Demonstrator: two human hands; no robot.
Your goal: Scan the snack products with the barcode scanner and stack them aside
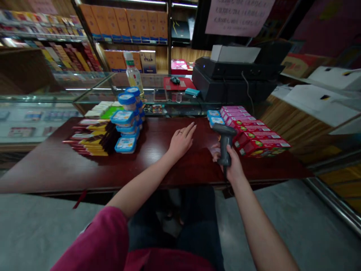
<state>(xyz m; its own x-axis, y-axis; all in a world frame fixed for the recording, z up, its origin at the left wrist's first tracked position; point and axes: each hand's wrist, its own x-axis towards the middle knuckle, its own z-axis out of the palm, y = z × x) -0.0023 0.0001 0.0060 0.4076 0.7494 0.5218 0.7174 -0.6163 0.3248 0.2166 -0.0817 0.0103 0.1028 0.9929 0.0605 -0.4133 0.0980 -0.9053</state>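
The right hand (232, 165) has its fingers clamped round the grip of a dark barcode scanner (225, 143), held upright with its head tilted toward the near end of the row of red and pink boxes (251, 131) at the right of the dark wooden desk (70, 165); that angle looks chosen to put the reading window over a box label. A small pale item shows just left of the scanner's grip, too blurred to tell what it is. The left hand (182, 141) lies flat on the bare middle of the desk, palm down, fingers together and stretched forward, holding nothing, apparently resting there. Two small blue-lidded packs (214, 117) lie at the far left end of the box row. Toward the left stands a stack of blue-lidded tubs (126, 124), with flat yellow and dark packets (90, 141) fanned out beside it. Beyond the desk a glass counter (93, 98) carries a clear bottle (133, 73), and a black printer (234, 77) sits further right, with stocked shelves behind
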